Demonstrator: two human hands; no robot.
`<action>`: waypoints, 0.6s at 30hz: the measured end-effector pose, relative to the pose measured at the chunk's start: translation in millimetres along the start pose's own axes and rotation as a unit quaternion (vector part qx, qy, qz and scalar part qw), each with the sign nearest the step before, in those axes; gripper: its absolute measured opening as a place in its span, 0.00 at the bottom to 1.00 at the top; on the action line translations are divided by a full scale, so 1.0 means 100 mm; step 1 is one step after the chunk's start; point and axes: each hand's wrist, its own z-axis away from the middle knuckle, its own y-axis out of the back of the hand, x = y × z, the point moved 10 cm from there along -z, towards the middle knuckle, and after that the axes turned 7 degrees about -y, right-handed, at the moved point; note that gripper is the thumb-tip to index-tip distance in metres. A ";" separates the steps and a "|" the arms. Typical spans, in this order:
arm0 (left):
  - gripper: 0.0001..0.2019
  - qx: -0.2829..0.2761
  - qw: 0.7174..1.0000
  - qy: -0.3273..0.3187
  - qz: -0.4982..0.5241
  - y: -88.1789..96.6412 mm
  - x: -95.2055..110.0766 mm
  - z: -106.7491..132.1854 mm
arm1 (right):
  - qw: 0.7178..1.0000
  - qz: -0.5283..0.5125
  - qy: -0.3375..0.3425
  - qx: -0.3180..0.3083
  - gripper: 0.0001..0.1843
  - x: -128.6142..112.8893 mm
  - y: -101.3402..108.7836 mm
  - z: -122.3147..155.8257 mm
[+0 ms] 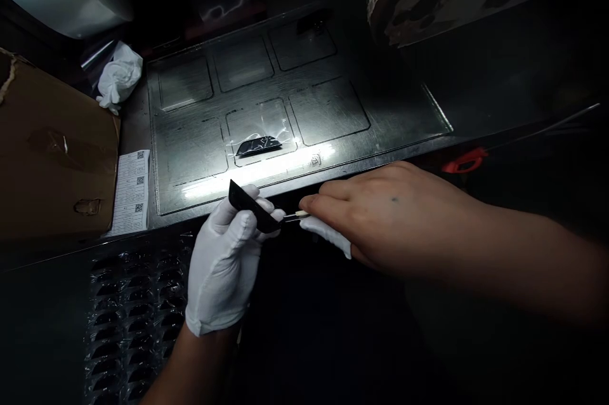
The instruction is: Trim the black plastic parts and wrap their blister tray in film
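Wedge (248, 206) in gloved left hand (223, 265), small tool (328, 237) in right hand (380, 221)

The thin black piece (242, 200) tilts, its narrow end pointing right and down. The white-handled tool (328, 237) slants up-left, its small tip touching that narrow end.

Dim room, corners lost in black. One bright glare streak lies along the metal plate (295, 167) front edge; edges bend slightly; the foreground is soft.
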 end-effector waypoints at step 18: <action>0.12 0.013 0.999 -0.047 -0.009 0.00 0.02 0.00 | 0.996 -0.084 -0.033 0.013 0.20 0.21 0.06 0.03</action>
